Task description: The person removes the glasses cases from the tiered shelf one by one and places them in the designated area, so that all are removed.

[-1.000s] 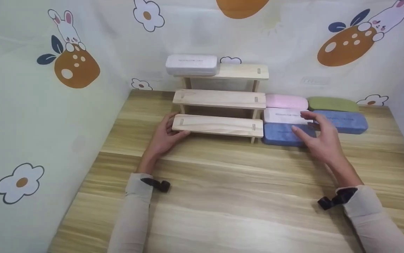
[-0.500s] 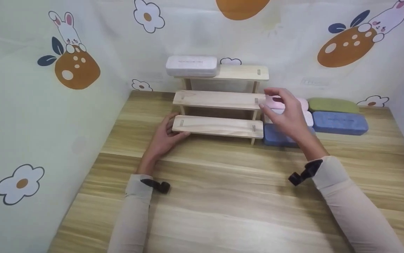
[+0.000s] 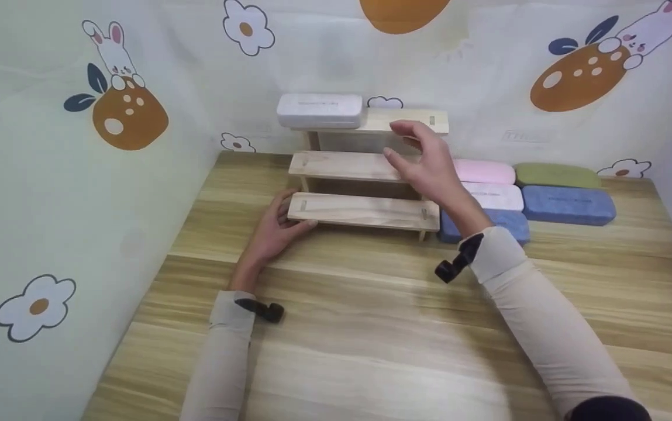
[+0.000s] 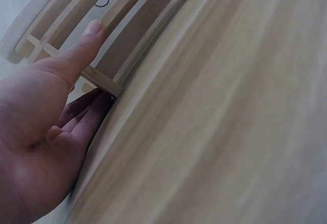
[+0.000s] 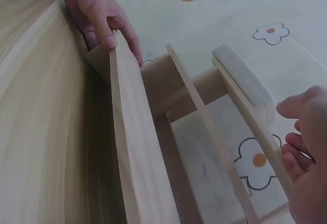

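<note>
A three-step wooden display rack (image 3: pixel 365 210) stands against the back wall. My left hand (image 3: pixel 272 231) grips the left end of its lowest step; in the left wrist view the thumb (image 4: pixel 84 48) lies along the step and the other fingers reach round its end. On the left half of the top step sits a white glasses case (image 3: pixel 319 111), also visible in the right wrist view as a pale case (image 5: pixel 242 78). My right hand (image 3: pixel 432 166) hovers over the right part of the upper steps, thumb and fingers apart, holding nothing.
Right of the rack, glasses cases lie in two columns: pink (image 3: pixel 485 171), white (image 3: pixel 496 196) and blue (image 3: pixel 502 226), then green (image 3: pixel 558 175) above another blue case (image 3: pixel 569 204). A patterned wall covering (image 3: pixel 336 52) rises close behind the rack.
My right hand has moved left and up from over the cases on the right to the upper steps of the rack. The left hand, rack and cases have stayed put.
</note>
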Demonstrator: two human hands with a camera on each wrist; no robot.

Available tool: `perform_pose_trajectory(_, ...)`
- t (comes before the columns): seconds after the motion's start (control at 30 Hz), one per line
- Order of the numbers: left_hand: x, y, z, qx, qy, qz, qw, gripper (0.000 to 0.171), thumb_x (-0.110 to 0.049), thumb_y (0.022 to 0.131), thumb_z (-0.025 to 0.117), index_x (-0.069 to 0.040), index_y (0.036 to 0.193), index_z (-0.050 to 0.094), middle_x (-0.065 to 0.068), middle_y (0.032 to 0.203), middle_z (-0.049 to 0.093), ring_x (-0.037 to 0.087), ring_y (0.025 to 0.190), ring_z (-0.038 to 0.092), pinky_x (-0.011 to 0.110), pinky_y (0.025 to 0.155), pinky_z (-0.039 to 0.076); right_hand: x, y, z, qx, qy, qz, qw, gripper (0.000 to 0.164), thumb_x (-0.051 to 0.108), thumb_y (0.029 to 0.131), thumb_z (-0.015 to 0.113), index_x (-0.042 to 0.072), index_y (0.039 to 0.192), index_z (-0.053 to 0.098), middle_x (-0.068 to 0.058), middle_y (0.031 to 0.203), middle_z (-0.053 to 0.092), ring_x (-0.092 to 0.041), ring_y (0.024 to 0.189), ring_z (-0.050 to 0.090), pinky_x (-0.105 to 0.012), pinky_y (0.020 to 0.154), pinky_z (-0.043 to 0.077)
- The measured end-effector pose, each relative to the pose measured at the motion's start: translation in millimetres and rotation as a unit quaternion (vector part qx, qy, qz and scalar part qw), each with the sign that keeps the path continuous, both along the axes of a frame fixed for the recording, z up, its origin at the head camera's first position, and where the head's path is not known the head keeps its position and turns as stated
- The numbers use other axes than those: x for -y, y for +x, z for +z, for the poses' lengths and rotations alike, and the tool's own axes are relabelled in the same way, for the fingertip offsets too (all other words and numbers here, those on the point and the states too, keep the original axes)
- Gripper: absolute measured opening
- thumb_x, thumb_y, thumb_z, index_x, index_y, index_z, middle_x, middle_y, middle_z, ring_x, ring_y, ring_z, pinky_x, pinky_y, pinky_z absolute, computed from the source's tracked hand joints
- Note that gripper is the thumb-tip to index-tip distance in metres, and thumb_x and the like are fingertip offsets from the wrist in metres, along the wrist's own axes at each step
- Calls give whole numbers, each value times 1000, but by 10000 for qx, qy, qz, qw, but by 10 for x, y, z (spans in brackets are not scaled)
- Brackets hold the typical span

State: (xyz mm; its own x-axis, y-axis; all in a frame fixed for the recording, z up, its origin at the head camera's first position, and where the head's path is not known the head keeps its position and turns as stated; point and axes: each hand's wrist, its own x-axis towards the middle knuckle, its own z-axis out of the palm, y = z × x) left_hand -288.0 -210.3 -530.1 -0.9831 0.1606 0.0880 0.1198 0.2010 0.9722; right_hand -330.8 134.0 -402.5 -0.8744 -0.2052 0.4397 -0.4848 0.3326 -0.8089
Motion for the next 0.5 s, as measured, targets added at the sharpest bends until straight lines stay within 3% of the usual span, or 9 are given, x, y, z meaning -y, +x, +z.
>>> perform_pose_trajectory(0.3,-10,-14,-10,-52,19,14,10000,93,-21,90,92,-12,165,38,20,159,56,34,145,59,49,122,50,303,-145,129,134,-79,231,9996,52,12,99,79,-2,145,60,-19,150,63,-29,143,58,-31,125,46)
perform_pose_trajectory(0.5,3,-13,-17,-60,62,2,10000,94,-23,90,92,-9,165,38,18,158,58,31,144,60,46,121,51,440,-241,238,59,511,36,9987,57,19,101,77,2,152,56,-14,154,60,-25,145,56,-27,123,46)
